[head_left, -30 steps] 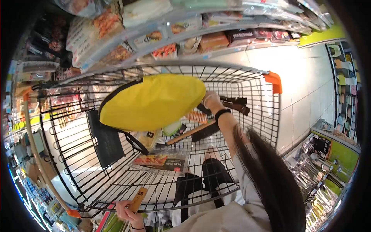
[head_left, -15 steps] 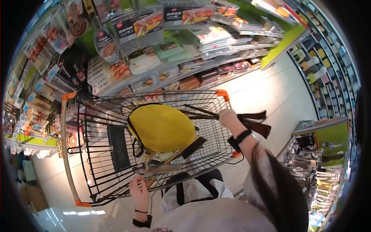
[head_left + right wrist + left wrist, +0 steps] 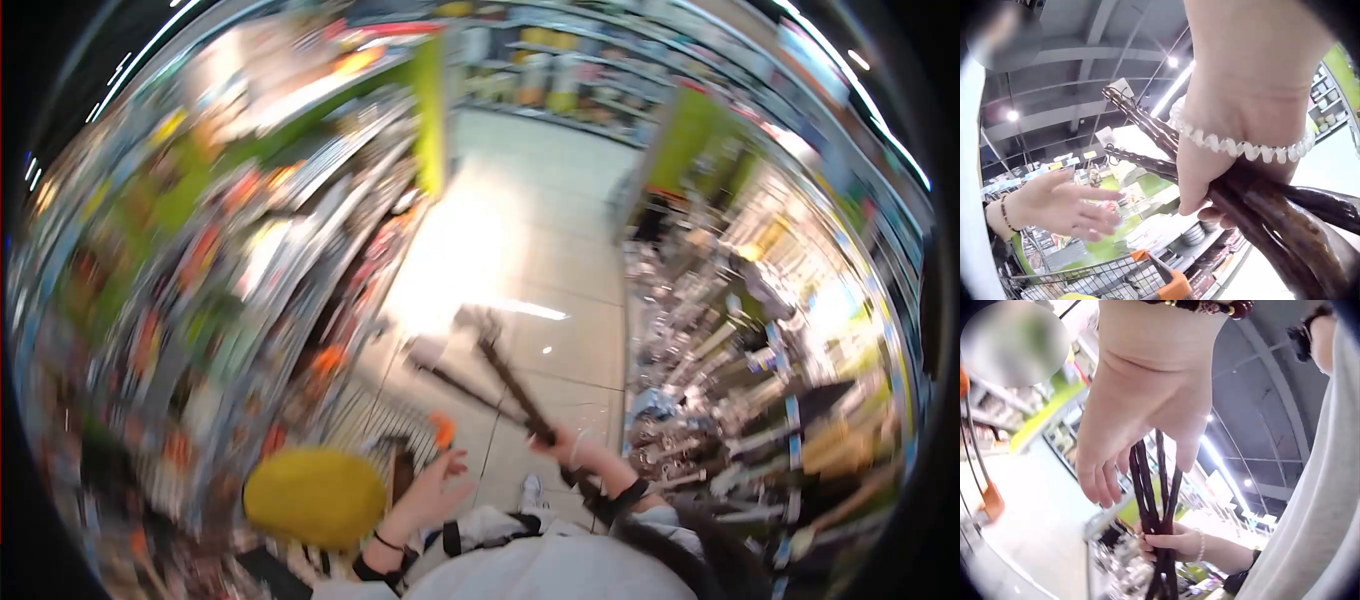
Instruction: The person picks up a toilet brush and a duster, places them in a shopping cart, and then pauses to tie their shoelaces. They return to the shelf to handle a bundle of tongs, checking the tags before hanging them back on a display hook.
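Observation:
My right hand (image 3: pixel 580 452) grips a bundle of long, glossy dark brown pieces (image 3: pixel 1266 219) with knobbly, stick-like handles and wider ends. Small white tags (image 3: pixel 1121 87) hang by thin strings from the handle tips in the right wrist view. In the head view the handles point forward over the floor. My left hand (image 3: pixel 435 492) is apart from the bundle, with fingers loosely extended and nothing in it. In the left wrist view the brown sticks (image 3: pixel 1147 481) pass behind that hand, and the right hand (image 3: pixel 1172 542) holds them lower down.
A wire shopping cart (image 3: pixel 1097 275) with orange corners stands at my left, carrying a yellow bag (image 3: pixel 315 497). Packed shelves (image 3: pixel 330 220) line the left side, and hanging utensils (image 3: pixel 720 370) fill a rack at the right. Tiled floor (image 3: pixel 560 250) runs between them.
The view has swung right, away from the cart. My right hand has brought the brown pieces out of the cart, their handles now forward. My left hand has left the cart's edge.

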The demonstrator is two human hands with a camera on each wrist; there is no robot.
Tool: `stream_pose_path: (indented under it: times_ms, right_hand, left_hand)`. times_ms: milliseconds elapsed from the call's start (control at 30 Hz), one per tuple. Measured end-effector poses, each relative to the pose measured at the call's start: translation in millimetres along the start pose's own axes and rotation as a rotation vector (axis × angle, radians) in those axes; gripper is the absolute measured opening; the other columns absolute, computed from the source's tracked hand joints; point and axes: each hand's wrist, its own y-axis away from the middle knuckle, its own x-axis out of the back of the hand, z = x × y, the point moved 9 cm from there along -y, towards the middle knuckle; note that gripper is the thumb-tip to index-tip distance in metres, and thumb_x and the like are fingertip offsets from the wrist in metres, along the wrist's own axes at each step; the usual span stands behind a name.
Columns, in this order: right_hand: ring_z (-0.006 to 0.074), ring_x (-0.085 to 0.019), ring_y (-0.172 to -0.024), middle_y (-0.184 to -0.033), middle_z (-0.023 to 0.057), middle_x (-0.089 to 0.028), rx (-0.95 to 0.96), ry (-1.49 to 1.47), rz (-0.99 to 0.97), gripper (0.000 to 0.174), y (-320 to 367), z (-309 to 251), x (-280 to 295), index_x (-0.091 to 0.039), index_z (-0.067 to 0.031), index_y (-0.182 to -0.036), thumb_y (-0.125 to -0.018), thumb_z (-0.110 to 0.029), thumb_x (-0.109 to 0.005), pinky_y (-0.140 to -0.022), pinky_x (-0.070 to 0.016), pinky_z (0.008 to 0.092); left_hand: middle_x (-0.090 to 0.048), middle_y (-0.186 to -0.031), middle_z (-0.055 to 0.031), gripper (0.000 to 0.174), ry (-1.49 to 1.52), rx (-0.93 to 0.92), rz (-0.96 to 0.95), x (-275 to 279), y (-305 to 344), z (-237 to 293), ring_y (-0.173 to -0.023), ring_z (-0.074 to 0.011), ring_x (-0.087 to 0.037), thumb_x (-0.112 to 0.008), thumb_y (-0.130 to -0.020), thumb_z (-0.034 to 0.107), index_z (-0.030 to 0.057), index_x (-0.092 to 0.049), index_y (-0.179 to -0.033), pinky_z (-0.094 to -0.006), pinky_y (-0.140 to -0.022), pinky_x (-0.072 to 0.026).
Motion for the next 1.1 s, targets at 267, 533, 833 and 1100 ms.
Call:
stream_pose_path:
  times_ms: [267,533,833,1100]
  right_hand:
    - [0.0366,-0.056,-0.078,-0.083,0.0178,-0.059,-0.088,0.298,0.026,0.032,67,49,88,-0.048,-0.0060,-0.100,-0.075,-0.022,-0.059,-0.069,-0.0441,0.0406]
    - [0.0330,-0.058,-0.075,-0.082,0.0171,-0.060,0.045,0.034,0.125,0.038,29,86,181,-0.049,-0.0048,-0.106,-0.075,-0.023,-0.059,-0.068,-0.0450,0.0383]
    - [0.0299,-0.057,-0.079,-0.085,0.0178,-0.058,0.016,-0.035,0.121,0.035,-141,110,290,-0.049,-0.0021,-0.104,-0.074,-0.015,-0.061,-0.069,-0.0439,0.0368]
    - [0.0168,-0.058,-0.060,-0.069,0.0078,-0.060,0.093,0.010,0.268,0.026,-223,53,455,-0.050,-0.0024,-0.101,-0.080,-0.016,-0.055,-0.056,-0.0456,0.0300]
  left_hand:
    - [-0.055,-0.104,-0.0167,0.044,1.046,0.143,-0.093,-183,-182,16,-0.101,-0.0250,-0.052,-0.052,-0.084,0.007,0.0046,-0.031,-0.122,-0.0332,-0.082,-0.0442]
    - [-0.058,-0.071,-0.0149,0.016,0.740,0.110,0.069,-202,-306,48,-0.066,-0.0282,-0.061,-0.052,-0.085,0.013,-0.0015,-0.047,-0.085,-0.0380,-0.061,-0.0514]
    - [-0.058,-0.085,-0.0190,0.060,0.777,0.051,-0.034,-152,-503,41,-0.078,-0.0312,-0.060,-0.048,-0.081,0.051,-0.0002,-0.039,-0.112,-0.0422,-0.076,-0.0491]
    - [-0.043,-0.120,-0.0200,0.054,1.011,0.087,-0.571,-170,-640,133,-0.108,-0.0325,-0.046,-0.047,-0.087,0.031,0.0165,-0.022,-0.133,-0.0455,-0.097,-0.0324]
